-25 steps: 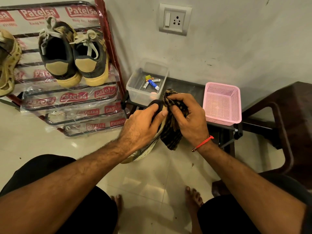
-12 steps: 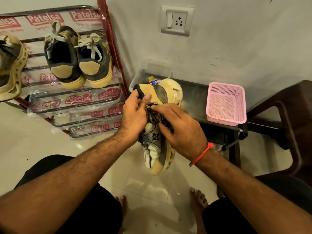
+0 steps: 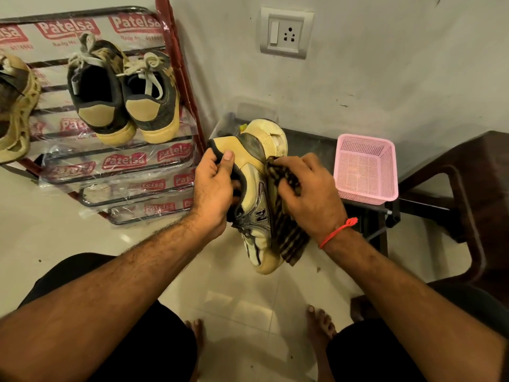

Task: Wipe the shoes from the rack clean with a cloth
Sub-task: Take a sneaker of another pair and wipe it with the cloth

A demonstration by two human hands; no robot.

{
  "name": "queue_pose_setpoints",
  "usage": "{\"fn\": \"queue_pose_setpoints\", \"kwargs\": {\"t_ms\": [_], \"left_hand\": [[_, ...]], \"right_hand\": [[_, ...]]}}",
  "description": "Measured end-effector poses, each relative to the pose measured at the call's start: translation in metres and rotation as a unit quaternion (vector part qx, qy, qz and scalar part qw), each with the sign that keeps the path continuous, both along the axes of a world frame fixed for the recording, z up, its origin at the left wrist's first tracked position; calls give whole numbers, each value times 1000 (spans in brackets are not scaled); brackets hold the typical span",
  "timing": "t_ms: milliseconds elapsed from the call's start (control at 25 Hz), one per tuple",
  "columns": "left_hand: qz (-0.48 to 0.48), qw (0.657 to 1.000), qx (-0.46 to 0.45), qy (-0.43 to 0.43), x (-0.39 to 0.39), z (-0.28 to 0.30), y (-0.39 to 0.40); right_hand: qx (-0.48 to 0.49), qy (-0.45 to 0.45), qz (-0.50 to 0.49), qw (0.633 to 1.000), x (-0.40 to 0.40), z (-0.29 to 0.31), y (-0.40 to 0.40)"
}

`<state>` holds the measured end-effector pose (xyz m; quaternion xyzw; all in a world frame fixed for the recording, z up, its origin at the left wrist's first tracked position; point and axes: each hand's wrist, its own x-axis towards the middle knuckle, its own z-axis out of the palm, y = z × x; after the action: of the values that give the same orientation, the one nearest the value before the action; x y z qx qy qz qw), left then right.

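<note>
Gripping the collar of the yellow sneaker (image 3: 257, 188), the left hand (image 3: 213, 194) has its thumb hooked over the dark heel rim and its fingers curled round the opening, and it holds the shoe up in the air, heel away from the person, toe pointing down toward the floor (image 3: 248, 307). Over on the other side, the right hand (image 3: 311, 191) presses a dark checked cloth (image 3: 286, 235) against the shoe's flank, fingers bent and clamping the fabric, with the loose end of the cloth hanging beside the toe. A red thread band (image 3: 337, 232) sits on that wrist. Look left: the shoe rack (image 3: 176, 78), wrapped in printed plastic, carries a dark pair of sneakers (image 3: 124, 92) with tan heels side by side, and another yellow shoe (image 3: 13, 111) is cut off at the frame's edge. Behind the held sneaker a low dark counter (image 3: 311, 142) stands against the wall, with a pink basket (image 3: 366, 166) on it and a clear plastic box (image 3: 234, 117) mostly hidden by the shoe. A wall socket (image 3: 286, 33) is above, a brown chair (image 3: 473, 188) at right.
</note>
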<state>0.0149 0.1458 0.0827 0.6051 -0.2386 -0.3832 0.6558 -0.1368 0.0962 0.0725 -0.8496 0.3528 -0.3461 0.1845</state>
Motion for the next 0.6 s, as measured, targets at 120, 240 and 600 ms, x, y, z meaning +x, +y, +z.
{"fn": "queue_pose_setpoints", "kwargs": {"t_ms": [120, 240, 600], "left_hand": [[2, 1000, -1, 11, 1, 1, -2], [4, 1000, 6, 30, 0, 4, -1], [21, 997, 4, 72, 8, 2, -4]], "right_hand": [[-57, 49, 77, 994, 3, -2, 11], [0, 16, -15, 1000, -2, 0, -7], [-25, 67, 57, 996, -3, -2, 4]]}}
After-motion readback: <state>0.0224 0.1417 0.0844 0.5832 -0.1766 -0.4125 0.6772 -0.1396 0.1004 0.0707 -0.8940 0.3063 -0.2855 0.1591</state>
